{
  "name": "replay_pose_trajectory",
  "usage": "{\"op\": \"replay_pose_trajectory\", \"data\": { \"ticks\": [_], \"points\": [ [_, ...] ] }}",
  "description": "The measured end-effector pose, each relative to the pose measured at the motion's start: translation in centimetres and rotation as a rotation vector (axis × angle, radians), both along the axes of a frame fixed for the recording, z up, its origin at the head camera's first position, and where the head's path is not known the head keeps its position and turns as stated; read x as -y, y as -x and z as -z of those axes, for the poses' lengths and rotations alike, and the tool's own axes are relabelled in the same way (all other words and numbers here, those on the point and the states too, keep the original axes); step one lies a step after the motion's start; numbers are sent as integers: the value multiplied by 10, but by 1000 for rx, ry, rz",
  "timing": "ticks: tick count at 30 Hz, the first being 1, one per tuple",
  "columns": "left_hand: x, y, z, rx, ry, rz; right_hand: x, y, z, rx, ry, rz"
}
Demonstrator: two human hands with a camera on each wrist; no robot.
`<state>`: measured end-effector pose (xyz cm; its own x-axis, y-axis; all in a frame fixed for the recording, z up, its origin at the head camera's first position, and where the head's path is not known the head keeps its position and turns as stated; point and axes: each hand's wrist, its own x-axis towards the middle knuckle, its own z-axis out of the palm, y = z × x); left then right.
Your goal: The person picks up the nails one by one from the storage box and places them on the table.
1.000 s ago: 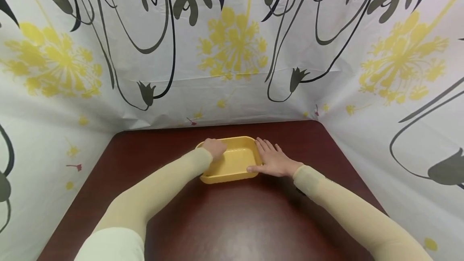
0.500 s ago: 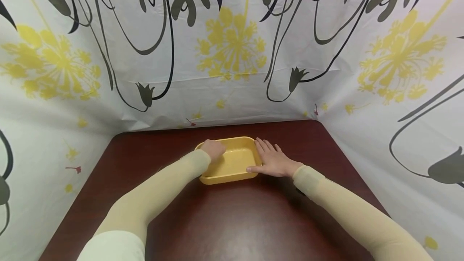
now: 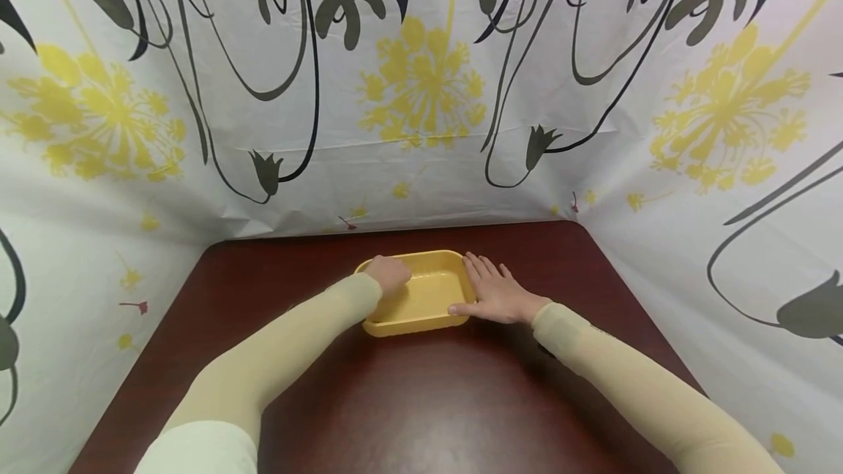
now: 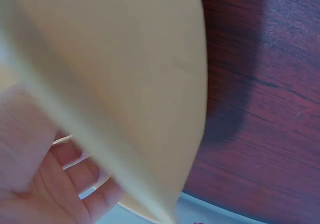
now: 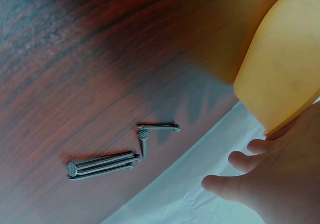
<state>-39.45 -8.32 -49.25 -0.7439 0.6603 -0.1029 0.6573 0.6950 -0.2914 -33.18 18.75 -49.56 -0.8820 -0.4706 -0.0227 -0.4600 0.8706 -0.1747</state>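
Note:
A yellow rectangular tray (image 3: 428, 297) stands at mid-table in the head view, its inside facing the camera. My left hand (image 3: 388, 273) grips its left end, fingers bent over the rim; the left wrist view shows the palm and fingers (image 4: 82, 176) partly behind the tray wall (image 4: 145, 63). At the right end, my right hand (image 3: 498, 295) lies against the rim with straight, spread fingers, the thumb over the near corner. Several metal nails (image 5: 102, 165) lie on the table in the right wrist view, beside the tray's outer side (image 5: 285, 63); the head view does not show them.
The dark red wooden table (image 3: 421, 393) has rounded far corners. White cloth (image 3: 421, 189) with yellow and grey plant prints hangs behind it and on both sides. A shadow (image 4: 227, 116) falls on the table beside the tray in the left wrist view.

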Motion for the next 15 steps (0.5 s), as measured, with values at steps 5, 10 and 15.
{"op": "replay_pose_trajectory", "data": {
  "ticks": [5,10,15],
  "points": [
    [-2,-1,-4,-6,4,30,0,0,1,-2,9,-1],
    [-5,-10,-17,-2,-7,20,-1,0,3,-13,13,-4],
    [-6,-21,-34,-13,-28,32,-2,1,4,-16,15,1]
  ]
}}
